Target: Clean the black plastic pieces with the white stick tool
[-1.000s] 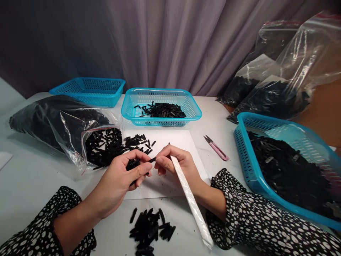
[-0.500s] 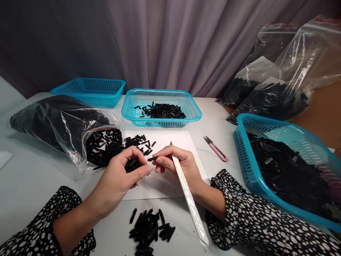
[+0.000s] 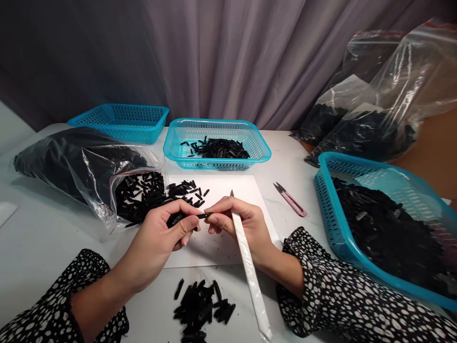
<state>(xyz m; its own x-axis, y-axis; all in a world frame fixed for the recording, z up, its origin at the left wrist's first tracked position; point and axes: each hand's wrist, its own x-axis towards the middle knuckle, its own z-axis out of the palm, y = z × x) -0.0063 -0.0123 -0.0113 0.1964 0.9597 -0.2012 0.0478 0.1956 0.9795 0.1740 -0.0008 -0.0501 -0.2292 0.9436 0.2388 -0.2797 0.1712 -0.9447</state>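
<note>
Over a white sheet (image 3: 228,247) on the table, my left hand (image 3: 162,236) is closed on a small bunch of black plastic pieces (image 3: 174,219). My right hand (image 3: 243,224) pinches one black piece (image 3: 204,216) at its fingertips, touching the left hand's fingers. The right hand also grips a long white-wrapped tool (image 3: 248,267), its pointed tip up near the fingers and its tail slanting toward me. A small heap of black pieces (image 3: 200,307) lies in front of my wrists.
An open clear bag (image 3: 89,176) spills black pieces onto the sheet at left. A blue basket (image 3: 216,143) with some pieces sits behind, another blue basket (image 3: 119,121) far left, a full one (image 3: 378,224) at right. Pink snips (image 3: 291,200) lie between. More bags (image 3: 371,109) stand back right.
My hands drew apart slightly half a second ago and have come together again, with the single black piece now between both sets of fingertips. The white tool's tail swung a little left.
</note>
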